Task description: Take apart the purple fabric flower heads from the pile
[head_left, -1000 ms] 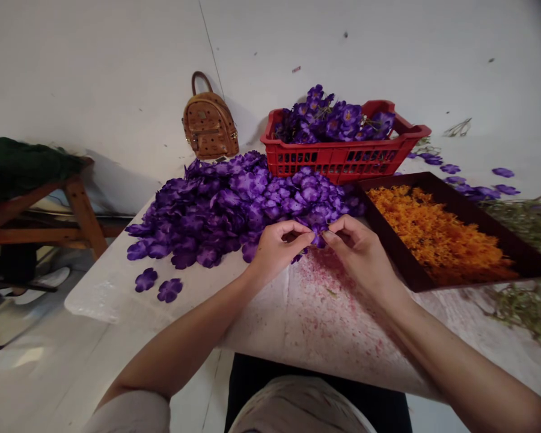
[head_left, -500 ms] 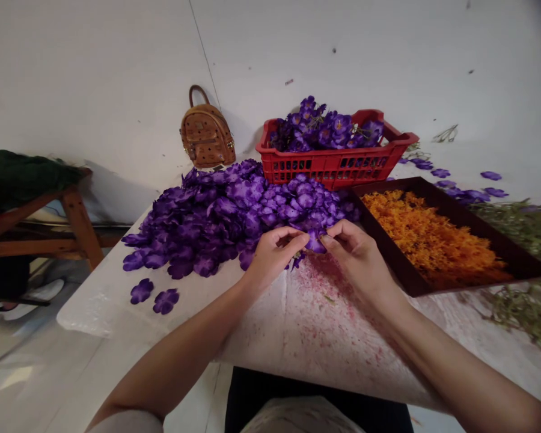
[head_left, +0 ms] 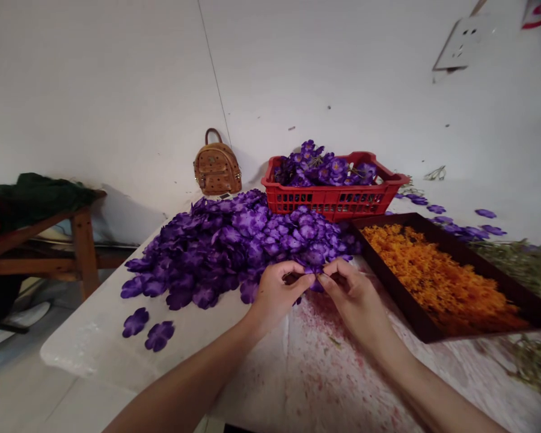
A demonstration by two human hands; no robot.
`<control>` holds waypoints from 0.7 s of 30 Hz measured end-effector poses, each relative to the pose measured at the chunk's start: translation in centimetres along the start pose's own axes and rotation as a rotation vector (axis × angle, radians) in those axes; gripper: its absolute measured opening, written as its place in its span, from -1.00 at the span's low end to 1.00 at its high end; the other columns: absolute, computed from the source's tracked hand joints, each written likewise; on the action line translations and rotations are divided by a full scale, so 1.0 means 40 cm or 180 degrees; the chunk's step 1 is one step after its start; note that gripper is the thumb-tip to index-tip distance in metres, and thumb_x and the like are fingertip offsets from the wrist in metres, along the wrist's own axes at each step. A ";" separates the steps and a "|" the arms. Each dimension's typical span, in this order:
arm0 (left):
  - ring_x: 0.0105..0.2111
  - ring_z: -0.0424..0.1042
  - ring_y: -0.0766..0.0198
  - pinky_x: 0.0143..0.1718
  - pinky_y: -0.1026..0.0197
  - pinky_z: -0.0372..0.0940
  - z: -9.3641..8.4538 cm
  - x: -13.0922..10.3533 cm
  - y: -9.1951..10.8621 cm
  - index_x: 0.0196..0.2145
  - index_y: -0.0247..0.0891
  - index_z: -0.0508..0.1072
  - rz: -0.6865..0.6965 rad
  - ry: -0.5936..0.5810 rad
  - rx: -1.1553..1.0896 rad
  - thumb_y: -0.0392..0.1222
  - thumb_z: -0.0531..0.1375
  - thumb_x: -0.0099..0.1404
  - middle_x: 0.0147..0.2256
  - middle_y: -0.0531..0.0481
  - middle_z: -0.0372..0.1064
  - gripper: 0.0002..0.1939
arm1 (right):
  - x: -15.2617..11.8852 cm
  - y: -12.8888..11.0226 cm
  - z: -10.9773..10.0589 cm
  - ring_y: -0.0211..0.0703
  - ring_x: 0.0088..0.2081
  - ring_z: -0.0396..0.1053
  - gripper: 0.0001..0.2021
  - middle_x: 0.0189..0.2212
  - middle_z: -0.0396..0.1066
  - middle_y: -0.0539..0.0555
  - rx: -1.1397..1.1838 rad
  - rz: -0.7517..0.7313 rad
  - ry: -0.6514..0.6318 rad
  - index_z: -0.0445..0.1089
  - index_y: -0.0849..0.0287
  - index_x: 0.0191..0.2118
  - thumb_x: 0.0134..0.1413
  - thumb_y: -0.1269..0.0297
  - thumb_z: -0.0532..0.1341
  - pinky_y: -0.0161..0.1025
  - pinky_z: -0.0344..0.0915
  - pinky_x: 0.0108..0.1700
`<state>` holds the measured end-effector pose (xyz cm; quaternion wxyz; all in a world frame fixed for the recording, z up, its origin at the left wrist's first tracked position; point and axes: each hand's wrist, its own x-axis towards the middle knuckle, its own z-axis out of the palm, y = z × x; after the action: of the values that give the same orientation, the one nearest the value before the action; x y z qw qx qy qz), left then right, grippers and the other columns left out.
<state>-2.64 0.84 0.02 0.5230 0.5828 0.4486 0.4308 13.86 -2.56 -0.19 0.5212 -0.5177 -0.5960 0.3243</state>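
My left hand [head_left: 274, 294] and my right hand [head_left: 358, 300] meet at the near edge of a heap of purple fabric petals [head_left: 207, 246]. Between their fingertips is a purple artificial flower [head_left: 316, 285], mostly covered by the fingers. Thumb and forefinger are pinched together on each hand. What the flower is fixed to, if anything, is hidden. To the right, a dark shallow tray [head_left: 399, 310] holds orange frilly flower pieces [head_left: 442, 276].
A red plastic basket [head_left: 329, 201] with purple flowers [head_left: 318, 165] stands behind the heap. Left of it, a small brown backpack [head_left: 217, 168] leans at the wall. Green stems [head_left: 523, 264] lie at right. Two loose petals [head_left: 159, 335] lie front left. A wooden bench [head_left: 85, 252] stands beyond the table.
The view has tilted up, so everything sits lower and a wall socket shows. My fingertips have come closer together over the flower, covering more of it.
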 end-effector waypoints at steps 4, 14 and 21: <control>-0.50 0.20 0.36 -0.42 0.25 0.10 -0.002 0.000 0.005 -0.49 -0.25 0.48 -0.0069 -0.0149 -0.0087 0.06 0.40 0.13 -0.53 0.09 0.28 -0.67 | 0.001 0.006 0.003 -0.09 -0.39 0.32 -0.80 -0.46 0.36 0.00 0.0097 0.0038 0.0040 0.36 0.05 -0.38 0.22 0.10 0.26 -0.17 0.26 -0.32; -0.52 0.15 0.39 -0.44 0.27 0.03 -0.004 0.006 -0.009 -0.48 -0.26 0.46 -0.0244 -0.0191 -0.0257 0.24 0.48 0.02 -0.53 0.10 0.26 -0.49 | 0.006 0.028 0.005 -0.08 -0.38 0.32 -0.75 -0.46 0.36 0.00 0.0155 0.0052 -0.0058 0.36 0.06 -0.38 0.22 0.04 0.26 -0.15 0.26 -0.30; -0.53 0.13 0.40 -0.46 0.27 0.04 -0.018 -0.003 0.006 -0.49 -0.25 0.45 -0.0067 -0.0201 -0.0070 0.06 0.40 0.12 -0.55 0.13 0.23 -0.66 | 0.006 0.015 0.001 -0.09 -0.37 0.32 -0.76 -0.44 0.36 0.00 0.0134 0.0056 -0.0255 0.36 0.06 -0.35 0.20 0.04 0.30 -0.15 0.25 -0.29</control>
<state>-3.33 0.88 0.29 0.5478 0.5856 0.4332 0.4116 14.02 -2.18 -0.69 0.5047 -0.4984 -0.6048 0.3619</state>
